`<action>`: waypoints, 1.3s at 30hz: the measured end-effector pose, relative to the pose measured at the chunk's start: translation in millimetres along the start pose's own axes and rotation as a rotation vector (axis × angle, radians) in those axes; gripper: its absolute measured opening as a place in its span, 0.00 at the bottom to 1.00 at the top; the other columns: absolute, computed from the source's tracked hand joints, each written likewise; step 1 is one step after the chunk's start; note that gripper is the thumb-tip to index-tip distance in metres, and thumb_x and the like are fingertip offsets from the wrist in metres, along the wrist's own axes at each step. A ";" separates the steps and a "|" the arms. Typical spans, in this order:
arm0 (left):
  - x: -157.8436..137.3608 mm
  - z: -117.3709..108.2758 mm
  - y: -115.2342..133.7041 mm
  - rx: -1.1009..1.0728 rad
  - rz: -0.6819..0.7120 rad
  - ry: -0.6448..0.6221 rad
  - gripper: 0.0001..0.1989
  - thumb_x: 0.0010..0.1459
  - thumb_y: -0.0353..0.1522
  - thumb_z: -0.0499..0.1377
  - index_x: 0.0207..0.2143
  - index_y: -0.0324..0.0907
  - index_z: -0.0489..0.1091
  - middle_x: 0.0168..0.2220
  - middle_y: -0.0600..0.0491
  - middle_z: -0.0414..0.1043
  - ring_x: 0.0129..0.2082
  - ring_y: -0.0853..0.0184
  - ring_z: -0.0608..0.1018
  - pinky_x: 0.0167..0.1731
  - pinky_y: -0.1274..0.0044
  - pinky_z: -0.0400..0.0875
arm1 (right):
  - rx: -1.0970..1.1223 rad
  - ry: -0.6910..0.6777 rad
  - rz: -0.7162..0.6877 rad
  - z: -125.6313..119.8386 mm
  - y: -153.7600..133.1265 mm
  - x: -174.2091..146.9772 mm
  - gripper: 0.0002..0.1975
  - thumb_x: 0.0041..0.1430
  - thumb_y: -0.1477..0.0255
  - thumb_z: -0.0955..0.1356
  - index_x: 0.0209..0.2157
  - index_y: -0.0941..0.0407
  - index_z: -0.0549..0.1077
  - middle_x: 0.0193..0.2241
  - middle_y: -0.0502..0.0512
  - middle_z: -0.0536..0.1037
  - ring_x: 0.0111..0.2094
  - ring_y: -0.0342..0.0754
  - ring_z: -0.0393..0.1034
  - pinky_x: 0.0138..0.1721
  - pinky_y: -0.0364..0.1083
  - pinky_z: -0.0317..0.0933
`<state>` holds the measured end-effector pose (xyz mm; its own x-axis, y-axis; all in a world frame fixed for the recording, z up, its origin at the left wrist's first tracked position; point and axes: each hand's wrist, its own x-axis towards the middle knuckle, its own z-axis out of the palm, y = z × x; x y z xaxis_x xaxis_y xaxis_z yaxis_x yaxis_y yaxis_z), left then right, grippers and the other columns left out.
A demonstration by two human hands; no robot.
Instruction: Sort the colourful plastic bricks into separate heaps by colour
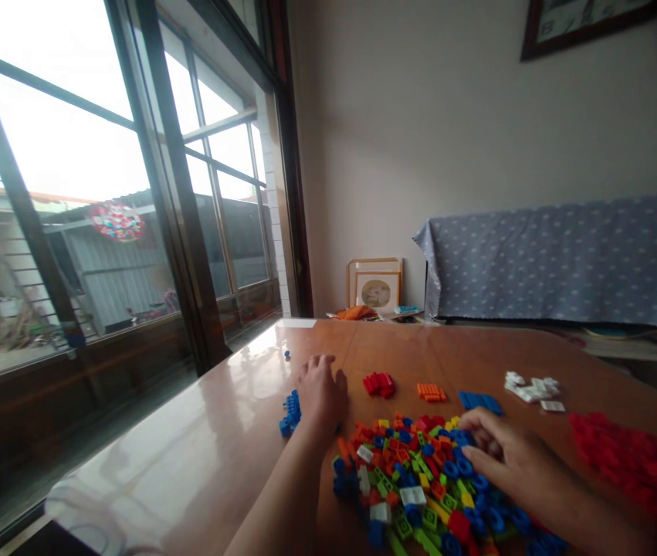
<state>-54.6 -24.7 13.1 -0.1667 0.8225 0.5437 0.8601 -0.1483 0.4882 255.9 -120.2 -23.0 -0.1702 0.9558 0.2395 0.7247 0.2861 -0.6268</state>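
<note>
My left hand (322, 390) is over the table with fingers stretched forward and the thumb apart. It is nearest to a small group of blue toy bricks (290, 413) on its left, and what is under the palm is hidden. At the right edge of a mixed pile of building bricks (409, 479) is my right hand (499, 444). Its fingers curl loosely, thumb apart from forefinger, and I see nothing between them. The pile mixes red, orange, yellow, green, blue and white pieces, with several blue rings (458, 466) by the right thumb.
Beyond the pile lie red bricks (379, 384), orange bricks (431, 392), blue bricks (479, 402) and white pieces (533, 388). A red heap (632, 455) is at right. One small blue piece (287, 354) sits far left on the shiny wooden table (189, 455), beside windows.
</note>
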 end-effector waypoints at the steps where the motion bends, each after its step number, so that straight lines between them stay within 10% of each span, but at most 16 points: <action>1: -5.2 -1.1 9.7 -0.109 0.084 -0.049 0.14 0.61 0.34 0.56 0.48 0.43 0.73 0.51 0.45 0.74 0.52 0.55 0.72 0.52 0.65 0.64 | -0.008 0.013 -0.010 1.4 -4.4 -0.2 0.10 0.62 0.66 0.65 0.44 0.52 0.70 0.30 0.49 0.75 0.33 0.48 0.72 0.35 0.44 0.64; 6: -40.7 -7.0 54.5 -0.582 0.403 -0.529 0.15 0.66 0.41 0.55 0.45 0.42 0.74 0.37 0.51 0.76 0.35 0.67 0.74 0.34 0.77 0.67 | -0.021 0.054 -0.072 12.5 -23.7 -2.8 0.10 0.63 0.67 0.64 0.46 0.52 0.70 0.31 0.50 0.77 0.33 0.48 0.74 0.36 0.44 0.66; 12: -68.5 6.0 72.1 -0.759 0.373 -0.861 0.16 0.61 0.41 0.60 0.45 0.39 0.75 0.32 0.53 0.73 0.28 0.71 0.71 0.26 0.81 0.61 | -0.017 0.080 -0.129 24.8 -24.7 -5.0 0.09 0.65 0.65 0.64 0.45 0.51 0.69 0.35 0.52 0.79 0.35 0.48 0.76 0.36 0.44 0.67; 20: -41.1 18.3 47.7 -0.584 0.276 -0.468 0.11 0.55 0.28 0.59 0.42 0.41 0.71 0.33 0.54 0.73 0.31 0.70 0.71 0.31 0.80 0.63 | 0.033 0.120 -0.083 22.8 -20.0 -2.9 0.23 0.64 0.61 0.66 0.59 0.52 0.64 0.37 0.53 0.79 0.36 0.49 0.77 0.40 0.46 0.71; 29: 8.5 2.4 -14.5 0.030 -0.077 -0.151 0.10 0.57 0.33 0.57 0.41 0.47 0.73 0.44 0.49 0.78 0.44 0.58 0.77 0.40 0.71 0.64 | 0.036 0.169 -0.039 7.2 -5.2 2.1 0.17 0.66 0.58 0.63 0.50 0.51 0.72 0.37 0.54 0.79 0.39 0.50 0.76 0.41 0.47 0.70; 39: 13.8 -5.6 -32.0 0.312 -0.175 -0.167 0.13 0.56 0.31 0.54 0.41 0.46 0.74 0.48 0.43 0.76 0.49 0.46 0.72 0.45 0.57 0.61 | 0.037 0.298 -0.031 -6.7 2.3 5.4 0.17 0.65 0.58 0.64 0.46 0.54 0.75 0.39 0.56 0.81 0.38 0.51 0.76 0.41 0.47 0.70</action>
<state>-87.1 -11.7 8.7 -0.2655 0.9026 0.3390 0.9349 0.1551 0.3192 261.1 -114.8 -18.2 0.0155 0.8863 0.4628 0.6962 0.3226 -0.6413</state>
